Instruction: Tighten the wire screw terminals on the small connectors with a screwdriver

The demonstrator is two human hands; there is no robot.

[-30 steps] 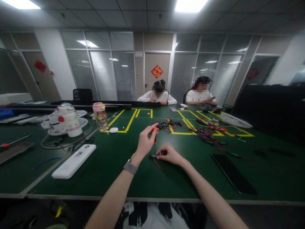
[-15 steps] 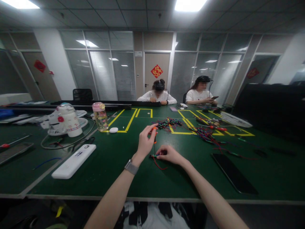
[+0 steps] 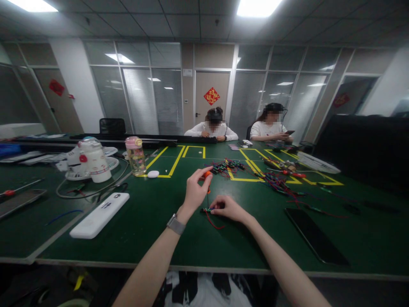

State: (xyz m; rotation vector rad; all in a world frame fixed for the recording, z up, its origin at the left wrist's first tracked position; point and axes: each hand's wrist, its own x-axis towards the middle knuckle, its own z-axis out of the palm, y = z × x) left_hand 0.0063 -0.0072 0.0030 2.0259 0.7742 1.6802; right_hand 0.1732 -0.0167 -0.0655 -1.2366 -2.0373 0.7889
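Observation:
Near the middle of the green table, my left hand is closed around the orange handle of a screwdriver. The screwdriver stands upright, its thin shaft reaching down to a small green terminal block. Whether the tip sits in a screw is too small to tell. My right hand pinches the right end of that block against the table. From the block a red wire curls toward me. Beyond my hands lies a heap of wired green terminal blocks.
To the right are a second heap of wired blocks and a black phone. On the left lie a white power bank, a pink-lidded bottle and a white jug. Two people sit across the table.
The view has shifted slightly. My left fingers have moved a little on the screwdriver's handle, while my right hand keeps its hold on the block.

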